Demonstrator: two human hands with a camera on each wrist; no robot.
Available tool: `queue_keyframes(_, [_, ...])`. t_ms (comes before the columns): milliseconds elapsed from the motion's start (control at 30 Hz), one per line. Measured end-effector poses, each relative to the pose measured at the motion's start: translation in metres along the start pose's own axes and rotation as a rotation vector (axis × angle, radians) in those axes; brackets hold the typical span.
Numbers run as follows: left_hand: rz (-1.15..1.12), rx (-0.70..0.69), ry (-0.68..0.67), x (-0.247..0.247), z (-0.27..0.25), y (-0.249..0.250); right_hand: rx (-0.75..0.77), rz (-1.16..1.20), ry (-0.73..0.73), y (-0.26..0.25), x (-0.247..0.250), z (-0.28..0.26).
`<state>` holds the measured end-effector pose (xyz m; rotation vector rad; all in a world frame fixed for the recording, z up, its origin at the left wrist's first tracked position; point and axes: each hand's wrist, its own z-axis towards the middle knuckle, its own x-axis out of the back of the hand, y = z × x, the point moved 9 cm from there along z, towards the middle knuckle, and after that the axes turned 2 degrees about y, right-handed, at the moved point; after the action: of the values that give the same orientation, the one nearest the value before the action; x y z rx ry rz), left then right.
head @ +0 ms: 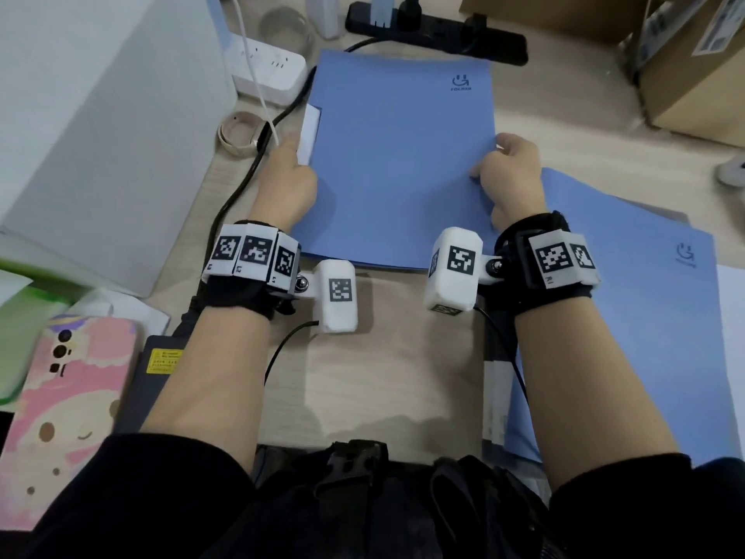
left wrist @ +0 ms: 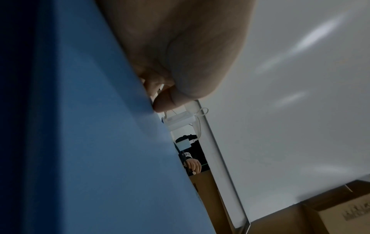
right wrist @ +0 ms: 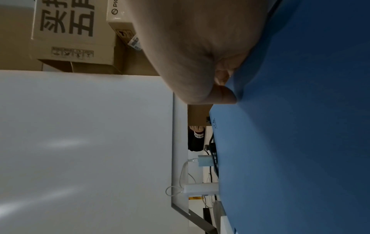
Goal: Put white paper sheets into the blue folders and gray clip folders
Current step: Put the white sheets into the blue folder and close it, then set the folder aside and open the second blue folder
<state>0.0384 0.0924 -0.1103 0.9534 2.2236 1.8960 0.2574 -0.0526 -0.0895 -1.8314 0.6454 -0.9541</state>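
left hand [head: 288, 183]: grips blue folder [head: 399, 155] left edge | right hand [head: 510, 175]: grips its right edge | white paper [head: 308, 133]: pokes out left side

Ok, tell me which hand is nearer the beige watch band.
Left. The left hand grips the blue folder's left edge just beside the watch band; the right hand holds the opposite edge.

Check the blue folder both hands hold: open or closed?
Closed. The blue folder shows only its logo cover; white paper pokes out its left edge. Left hand and right hand grip its sides.
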Motion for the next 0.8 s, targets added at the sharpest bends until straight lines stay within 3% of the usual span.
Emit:
queue_keyframes(300, [0.090,0.058,0.009,-0.006,0.011,-0.008,-0.048,-0.075,-0.038,0.014,-0.010,0.014])
queue_keyframes(500, [0.112,0.069,0.066,-0.010,0.046,-0.055,-0.038,-0.073,-0.069,0.017,-0.013,0.015])
queue_keyframes(800, [0.198,0.032,0.034,-0.013,-0.008,0.008,-0.020,-0.064,-0.132,0.006,-0.008,-0.010])
